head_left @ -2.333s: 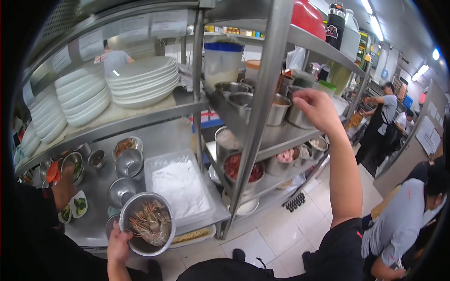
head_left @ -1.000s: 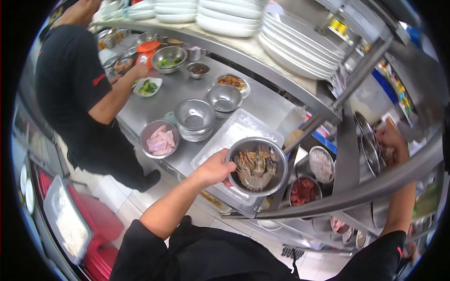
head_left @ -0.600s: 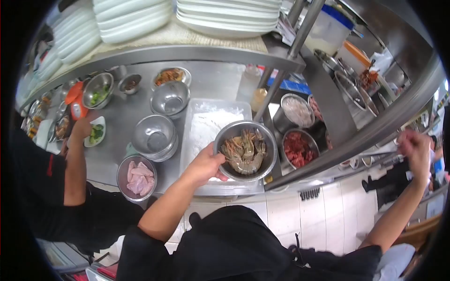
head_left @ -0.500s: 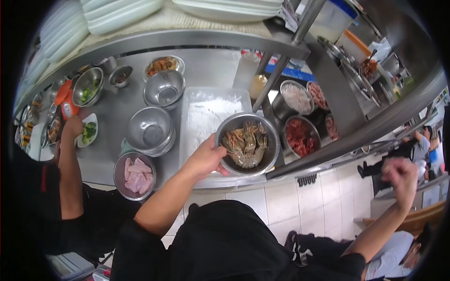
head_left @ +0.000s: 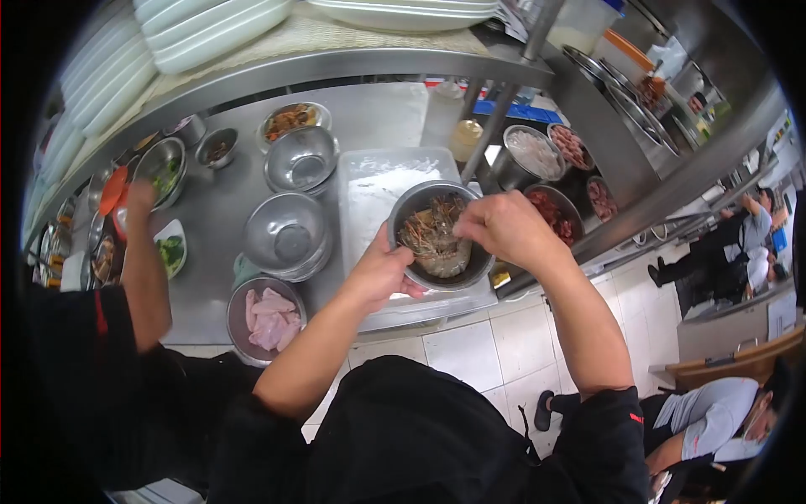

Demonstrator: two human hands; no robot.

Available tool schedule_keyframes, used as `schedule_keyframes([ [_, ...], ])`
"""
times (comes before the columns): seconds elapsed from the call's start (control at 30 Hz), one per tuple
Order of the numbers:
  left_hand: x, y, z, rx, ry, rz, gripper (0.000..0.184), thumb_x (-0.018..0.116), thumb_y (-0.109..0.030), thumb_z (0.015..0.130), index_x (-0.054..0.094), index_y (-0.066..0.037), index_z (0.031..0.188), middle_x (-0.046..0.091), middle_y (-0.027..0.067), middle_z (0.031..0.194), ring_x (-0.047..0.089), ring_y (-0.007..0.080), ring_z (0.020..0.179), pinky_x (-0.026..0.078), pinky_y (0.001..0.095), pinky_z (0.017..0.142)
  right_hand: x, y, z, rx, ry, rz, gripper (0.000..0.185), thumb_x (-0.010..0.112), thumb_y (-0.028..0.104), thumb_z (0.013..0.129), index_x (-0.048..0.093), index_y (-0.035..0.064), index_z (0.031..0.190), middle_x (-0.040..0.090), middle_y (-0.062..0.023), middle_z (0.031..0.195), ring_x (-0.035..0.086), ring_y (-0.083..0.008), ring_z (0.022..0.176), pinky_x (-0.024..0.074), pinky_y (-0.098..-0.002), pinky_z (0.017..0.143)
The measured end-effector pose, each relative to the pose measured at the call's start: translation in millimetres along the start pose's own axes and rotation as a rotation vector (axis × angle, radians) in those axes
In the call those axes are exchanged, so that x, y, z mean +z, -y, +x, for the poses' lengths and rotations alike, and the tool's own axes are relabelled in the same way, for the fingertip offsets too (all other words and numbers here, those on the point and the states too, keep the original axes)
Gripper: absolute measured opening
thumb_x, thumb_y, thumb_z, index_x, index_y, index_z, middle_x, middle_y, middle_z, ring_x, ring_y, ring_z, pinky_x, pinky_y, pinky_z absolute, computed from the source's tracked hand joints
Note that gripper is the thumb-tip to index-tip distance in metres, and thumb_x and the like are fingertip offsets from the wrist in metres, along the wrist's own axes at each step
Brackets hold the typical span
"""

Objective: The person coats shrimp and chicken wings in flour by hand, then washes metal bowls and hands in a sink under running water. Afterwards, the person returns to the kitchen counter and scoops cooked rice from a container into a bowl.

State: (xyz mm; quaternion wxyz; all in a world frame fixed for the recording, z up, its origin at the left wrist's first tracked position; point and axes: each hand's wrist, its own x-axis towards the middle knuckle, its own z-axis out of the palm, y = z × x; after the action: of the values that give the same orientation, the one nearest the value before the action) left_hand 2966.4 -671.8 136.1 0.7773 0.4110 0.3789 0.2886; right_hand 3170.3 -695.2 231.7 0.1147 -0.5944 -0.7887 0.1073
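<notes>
My left hand (head_left: 384,270) is wrapped round the near-left rim of a steel bowl (head_left: 409,200), thumb inside the edge and fingers underneath. Several raw prawns (head_left: 441,239) lie in it, shells and legs on. My right hand (head_left: 504,225) reaches over the bowl's right side. Its fingertips are pinched together at the prawns; what they hold, if anything, is too small to make out. Behind the bowl sits a translucent tub (head_left: 345,202) of white powder (head_left: 382,186).
Left of the tub stand stacked steel bowls (head_left: 288,235) and a bowl of raw chicken pieces (head_left: 273,319). A co-worker's arm (head_left: 147,277) reaches over the counter at left. Metal posts (head_left: 495,126) and containers of red meat (head_left: 554,210) stand at right.
My right hand has swung in from the far right to the prawns in the bowl. My left hand still holds the bowl. The co-worker's hand has risen toward the bowl of greens.
</notes>
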Motion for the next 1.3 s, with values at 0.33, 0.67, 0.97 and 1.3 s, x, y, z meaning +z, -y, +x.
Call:
schedule_keyframes([
  [0.33,-11,-12,2,0.022,-0.094,-0.042,0.056,0.041,-0.003,0.088,0.023,-0.010,0.140,0.058,0.0196,0.108,0.064,0.0269,0.063,0.057,0.0362,0.054,74,11,42,0.058,-0.001,-0.386,0.098,0.082,0.042,0.066,0.035,0.0068,0.145,0.059,-0.0191,0.119,0.050,-0.0378,0.118,0.0426,-0.0460,0.098],
  [0.67,-42,-39,66,0.152,-0.314,-0.033,0.045,0.040,-0.003,0.093,0.029,-0.008,0.136,0.061,0.0193,0.103,0.065,0.0229,0.061,0.055,0.0311,0.049,35,-46,23,0.282,-0.697,0.772,0.015,0.068,0.012,0.087,0.063,-0.0004,0.094,0.066,-0.0064,0.077,0.061,-0.0115,0.068,0.0495,-0.0261,0.066],
  [0.97,-51,-45,89,0.125,-0.402,0.149,0.047,0.040,-0.003,0.093,0.029,-0.007,0.138,0.061,0.0192,0.101,0.066,0.0230,0.062,0.057,0.0322,0.050,98,-74,23,0.373,-0.499,0.803,0.022,0.067,0.018,0.088,0.064,-0.0027,0.097,0.067,-0.0085,0.078,0.061,-0.0143,0.069,0.0485,-0.0291,0.065],
  [1.3,-48,-64,139,0.519,-0.581,1.640,0.069,0.062,-0.016,0.084,0.034,-0.034,0.145,0.049,0.0242,0.117,0.065,0.0417,0.080,0.055,0.0446,0.070,158,-65,141,0.732,-0.186,1.558,0.063,0.058,0.018,0.093,0.025,0.0026,0.145,0.044,-0.0156,0.139,0.056,-0.0260,0.108,0.0531,-0.0358,0.077],
])
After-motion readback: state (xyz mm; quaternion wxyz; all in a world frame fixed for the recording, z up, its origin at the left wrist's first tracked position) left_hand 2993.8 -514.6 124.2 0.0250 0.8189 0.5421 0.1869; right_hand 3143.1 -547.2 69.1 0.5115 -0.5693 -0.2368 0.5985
